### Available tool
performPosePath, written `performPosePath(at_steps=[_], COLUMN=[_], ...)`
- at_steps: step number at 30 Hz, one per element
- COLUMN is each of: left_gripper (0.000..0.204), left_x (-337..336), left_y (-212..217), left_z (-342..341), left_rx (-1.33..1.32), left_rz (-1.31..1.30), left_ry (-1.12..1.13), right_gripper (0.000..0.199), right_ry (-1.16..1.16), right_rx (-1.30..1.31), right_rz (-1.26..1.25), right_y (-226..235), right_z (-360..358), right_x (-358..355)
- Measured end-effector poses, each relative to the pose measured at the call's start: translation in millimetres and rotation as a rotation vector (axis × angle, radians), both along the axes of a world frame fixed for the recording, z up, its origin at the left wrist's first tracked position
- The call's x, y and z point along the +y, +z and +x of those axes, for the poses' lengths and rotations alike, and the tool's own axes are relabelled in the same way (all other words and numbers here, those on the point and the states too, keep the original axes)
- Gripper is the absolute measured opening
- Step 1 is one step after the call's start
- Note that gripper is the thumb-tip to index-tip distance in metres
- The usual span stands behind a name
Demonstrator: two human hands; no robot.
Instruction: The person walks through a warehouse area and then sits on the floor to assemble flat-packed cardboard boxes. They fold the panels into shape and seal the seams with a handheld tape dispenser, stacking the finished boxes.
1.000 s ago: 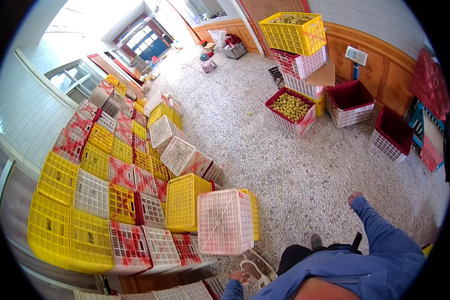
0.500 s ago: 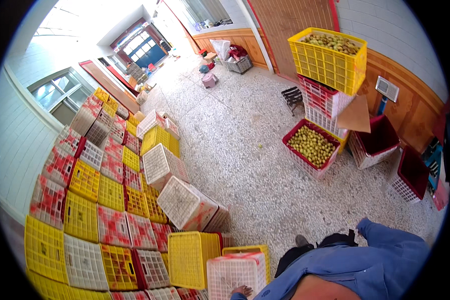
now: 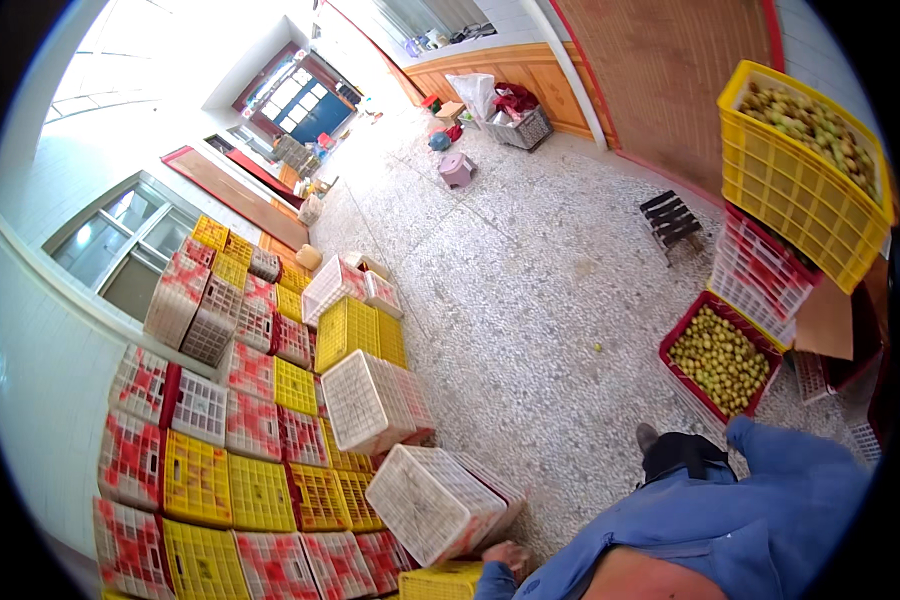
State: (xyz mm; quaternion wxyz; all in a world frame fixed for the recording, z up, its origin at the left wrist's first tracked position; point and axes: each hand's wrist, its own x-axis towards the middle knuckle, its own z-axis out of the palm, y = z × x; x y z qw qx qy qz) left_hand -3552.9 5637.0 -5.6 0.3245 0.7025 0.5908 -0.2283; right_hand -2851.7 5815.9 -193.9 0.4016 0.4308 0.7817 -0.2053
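My left hand (image 3: pixel 508 556) reaches low beside a tipped white crate (image 3: pixel 432 505) streaked with red, just above a yellow crate (image 3: pixel 440 582). Its fingers are blurred, and I cannot tell whether it touches either one. Only a sliver of my right hand (image 3: pixel 736 421) shows past the blue sleeve (image 3: pixel 785 455). It is close to the near rim of a red-lined white crate (image 3: pixel 682 378) full of small round yellow-green fruit (image 3: pixel 722 358). The right fingers are hidden.
Stacked yellow, white and red-stained crates (image 3: pixel 198 470) line the left wall. At right, a yellow crate of fruit (image 3: pixel 800 185) tops a stack. A dark slatted stool (image 3: pixel 672 220), a pink stool (image 3: pixel 457 170) and a single fruit (image 3: pixel 598 347) are on the speckled floor.
I have moved forward along the crates. My left hand has gone from atop a white crate to beside the one farther on; my right side is nearer the fruit-filled crate.
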Motion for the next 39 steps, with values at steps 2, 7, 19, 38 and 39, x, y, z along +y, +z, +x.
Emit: performPosePath(at_steps=[2, 7, 19, 38, 39], left_gripper=[0.034, 0.035, 0.038, 0.057, 0.057], left_x=[23, 103, 517, 1109, 1129], left_y=[-2, -15, -28, 19, 14], left_z=[3, -1, -286, -567, -571], left_rx=[-0.115, -0.593, 0.01, -0.609, -0.618], left_rz=[-0.176, -0.362, -0.37, -0.311, -0.318], left_ry=[0.477, 1.915, 0.533, 2.025, 2.06], right_gripper=[0.028, 0.028, 0.04, 0.035, 0.035], right_ry=[0.045, 0.212, 0.029, 0.309, 0.316], right_rx=[0.008, 0.019, -0.038, 0.01, -0.041], right_rz=[0.041, 0.114, 0.015, 0.009, -0.012], right_y=[16, 71, 38, 105, 107], right_z=[-42, -183, -360, -785, -816], right_x=[122, 400, 662, 1343, 1391])
